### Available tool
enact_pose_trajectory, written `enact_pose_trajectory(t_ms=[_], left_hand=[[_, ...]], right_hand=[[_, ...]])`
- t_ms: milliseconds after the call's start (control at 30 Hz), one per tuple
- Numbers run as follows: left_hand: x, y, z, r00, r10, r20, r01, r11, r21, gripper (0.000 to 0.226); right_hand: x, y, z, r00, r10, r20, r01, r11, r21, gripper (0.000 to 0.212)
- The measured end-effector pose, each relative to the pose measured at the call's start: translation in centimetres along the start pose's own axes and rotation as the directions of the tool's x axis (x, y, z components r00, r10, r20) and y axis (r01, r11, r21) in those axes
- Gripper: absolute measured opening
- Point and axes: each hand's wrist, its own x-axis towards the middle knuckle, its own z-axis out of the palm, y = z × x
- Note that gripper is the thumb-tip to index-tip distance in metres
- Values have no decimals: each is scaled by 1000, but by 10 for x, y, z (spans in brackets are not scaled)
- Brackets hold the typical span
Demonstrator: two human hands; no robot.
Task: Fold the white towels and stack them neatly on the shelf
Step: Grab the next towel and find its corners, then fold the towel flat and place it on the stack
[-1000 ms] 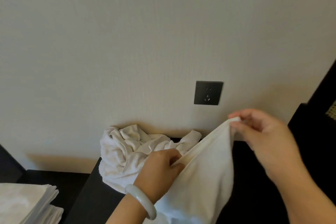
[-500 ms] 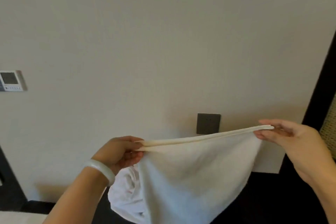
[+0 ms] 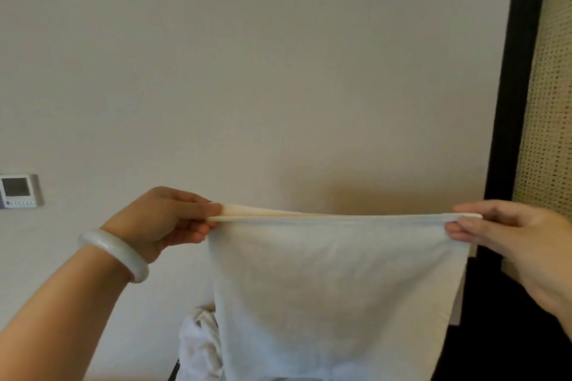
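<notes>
Both top corners of the white towel [image 3: 334,297] are pinched, one in my left hand [image 3: 164,219], one in my right hand [image 3: 507,235]; it hangs stretched before the wall [image 3: 247,71], above the crumpled towels [image 3: 198,346].

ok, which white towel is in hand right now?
The stretched towel, top edge pinched by left hand and right hand; the crumpled towel sits below, untouched.

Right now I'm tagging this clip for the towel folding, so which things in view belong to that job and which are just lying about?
Belongs to the job: white towel, pinched at its top corners by left hand and right hand; crumpled towel heap behind it.
Just there: wall control panel; white bangle on the left wrist; dark frame; woven panel.
</notes>
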Motion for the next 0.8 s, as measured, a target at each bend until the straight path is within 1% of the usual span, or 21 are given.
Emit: enact_pose_trajectory(t_ms=[67, 133, 167, 233, 300, 333, 367, 400, 433, 467, 533, 567, 633, 667, 700, 767, 800], left_hand=[[-1, 4, 3, 1000, -5, 2, 5, 1000, -28, 12], [1, -1, 10, 999, -41, 11, 42, 997, -58, 11], [4, -6, 14, 997, -72, 22, 74, 995, -68, 12], [11, -21, 22, 987, -154, 47, 157, 983, -89, 12], [18, -33, 30, 974, -220, 61, 226, 966, -127, 10], [22, -35, 33, 970, -238, 56, 244, 958, -150, 9], [25, -35, 35, 969, -242, 48, 246, 953, -178, 7], [26, -31, 36, 972, -232, 35, 234, 951, -202, 5], [27, -25, 36, 978, -206, 25, 207, 953, -221, 4], [25, -18, 35, 985, -173, 16, 172, 957, -234, 6], [13, -3, 32, 995, -101, 8, 99, 962, -255, 8], [4, 0, 30, 998, -68, 13, 69, 963, -260, 7], [-19, -4, 25, 998, -29, 56, 41, 971, -234, 23], [-31, -14, 22, 996, -33, 82, 50, 976, -214, 29], [-42, -29, 21, 992, -60, 109, 81, 978, -191, 34], [-64, -75, 22, 978, -154, 141, 173, 975, -136, 36], [-75, -104, 26, 968, -213, 132, 228, 968, -108, 32]], right_hand=[[5, 0, -4, 1000, 2, -4, -2, 1000, 13, 61], [11, 8, -5, 998, 56, 27, -56, 998, 11, 47], [13, 14, -4, 994, 100, 42, -100, 995, 2, 46], [13, 28, 1, 981, 191, 48, -191, 982, 0, 54], [13, 40, 6, 968, 248, 35, -248, 969, 1, 75], [15, 44, 7, 969, 245, 21, -246, 969, 11, 85], [17, 45, 8, 972, 234, 6, -234, 972, 25, 89], [20, 43, 8, 979, 205, -12, -205, 978, 41, 88], [22, 36, 7, 984, 176, -28, -175, 984, 47, 85], [23, 27, 7, 988, 149, -42, -147, 988, 40, 75], [18, 10, 3, 994, 80, -77, -78, 996, 38, 38], [11, 3, -1, 995, 60, -81, -56, 997, 44, 32], [-13, -6, -8, 996, 37, -77, -35, 999, 31, 50], [-28, -3, -12, 996, 46, -77, -45, 999, 12, 53], [-43, 7, -15, 995, 78, -65, -79, 997, -6, 48], [-76, 43, -19, 977, 200, -74, -205, 977, -64, 21], [-95, 67, -19, 953, 279, -114, -294, 946, -140, 18]])
